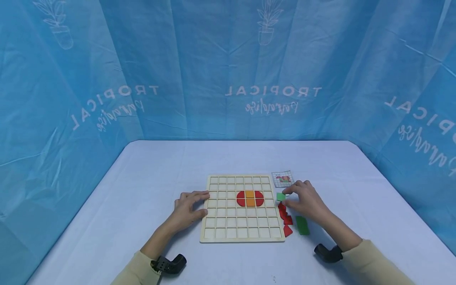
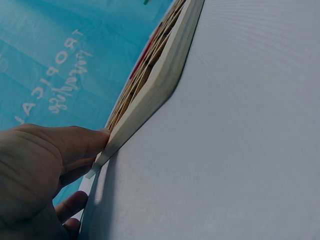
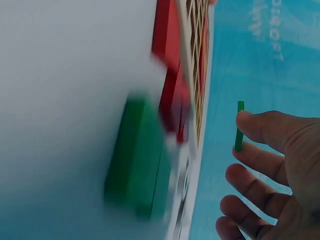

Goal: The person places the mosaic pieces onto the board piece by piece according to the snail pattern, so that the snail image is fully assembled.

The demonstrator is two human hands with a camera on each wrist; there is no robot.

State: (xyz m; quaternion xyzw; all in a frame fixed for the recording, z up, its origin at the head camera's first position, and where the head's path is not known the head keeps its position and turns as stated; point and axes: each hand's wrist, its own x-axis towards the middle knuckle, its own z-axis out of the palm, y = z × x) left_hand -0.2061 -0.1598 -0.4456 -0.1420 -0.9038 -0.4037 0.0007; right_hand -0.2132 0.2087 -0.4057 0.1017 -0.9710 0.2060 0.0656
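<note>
A wooden grid board point(image 1: 242, 221) lies mid-table, with red and orange pieces point(image 1: 250, 198) set as a disc in its cells. My left hand point(image 1: 204, 203) rests flat against the board's left edge point(image 2: 150, 95), its fingers point(image 2: 75, 142) touching the rim. Just off the board's right edge, my right hand point(image 1: 287, 198) pinches a small green square piece point(image 1: 281, 196) between thumb and fingertip. In the right wrist view that green piece point(image 3: 239, 126) shows edge-on at the fingertips point(image 3: 250, 122).
Loose red pieces point(image 1: 285, 219) and a green rectangle point(image 1: 302, 225) lie right of the board; they appear blurred as red pieces point(image 3: 170, 65) and a green block point(image 3: 140, 160). A small pattern card point(image 1: 283, 179) sits at the board's far right corner. Blue curtains enclose the white table point(image 1: 142, 178).
</note>
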